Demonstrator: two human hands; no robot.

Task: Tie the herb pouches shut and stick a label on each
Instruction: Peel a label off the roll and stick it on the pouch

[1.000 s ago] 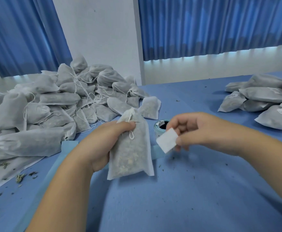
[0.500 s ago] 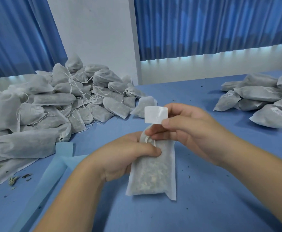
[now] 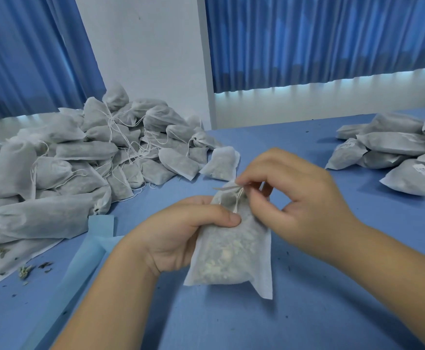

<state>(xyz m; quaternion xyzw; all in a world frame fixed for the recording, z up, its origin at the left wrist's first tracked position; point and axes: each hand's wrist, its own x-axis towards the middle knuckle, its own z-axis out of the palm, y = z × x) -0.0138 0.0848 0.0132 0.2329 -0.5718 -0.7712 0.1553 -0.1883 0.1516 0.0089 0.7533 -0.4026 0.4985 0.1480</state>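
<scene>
The herb pouch, a white mesh bag with greenish dried filling showing through, is held just above the near middle of the desk, its neck pointing away from the person and its bottom seam hanging toward the near edge. The left hand grasps it from the left side, thumb lying across the front below the neck and fingers curled behind. The right hand is at the neck, thumb and forefinger pinching the white drawstring, whose loose ends hang down over the front of the pouch; the other fingers are curled loosely beside it. A thin pale sliver juts leftward from those fingertips, seen edge-on, and I cannot tell whether it is a label. A light blue paper strip lies on the desk left of the left wrist, running toward the near left corner. Beyond it, a large heap of pouches with trailing strings fills the left side up to the far edge, and dried herb crumbs are scattered at its near foot. A smaller stack of labelled pouches sits at the far right corner, well apart from the hands. Blue curtains and a white wall stand behind the desk.
</scene>
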